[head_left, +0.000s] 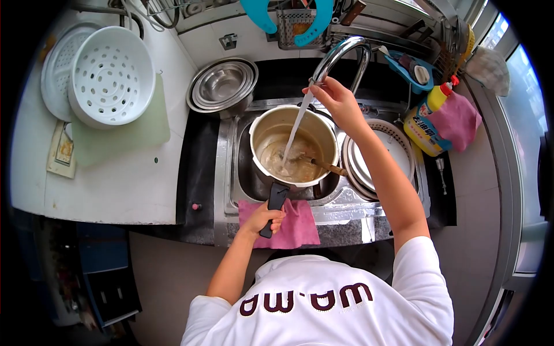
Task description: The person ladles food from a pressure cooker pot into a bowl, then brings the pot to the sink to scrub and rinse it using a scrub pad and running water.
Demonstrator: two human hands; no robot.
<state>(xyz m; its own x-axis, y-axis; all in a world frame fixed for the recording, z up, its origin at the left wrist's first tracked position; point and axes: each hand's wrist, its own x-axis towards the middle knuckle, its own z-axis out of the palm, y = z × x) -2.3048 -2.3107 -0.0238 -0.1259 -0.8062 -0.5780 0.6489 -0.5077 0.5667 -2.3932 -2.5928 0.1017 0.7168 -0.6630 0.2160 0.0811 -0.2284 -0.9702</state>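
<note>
My left hand (262, 221) is wrapped round the black handle (277, 199) of a deep metal pot (255, 141), which looks like a pressure cooker body. The pot sits over the left sink basin (245, 183). My right hand (339, 104) pinches the spout end of the curved chrome faucet (340, 51). A stream of water (294, 130) runs from it into the pot, where cloudy brownish water lies. A tool with a wooden handle (329, 166) leans inside against the rim; its working end is under the water.
Plates and a colander (398, 135) fill the right basin. Nested steel bowls (224, 83) stand at the back left. A pink cloth (300, 225) hangs over the front edge. A yellow cleaner bottle (420, 128) stands right; a white perforated basket (112, 75) rests on the left counter.
</note>
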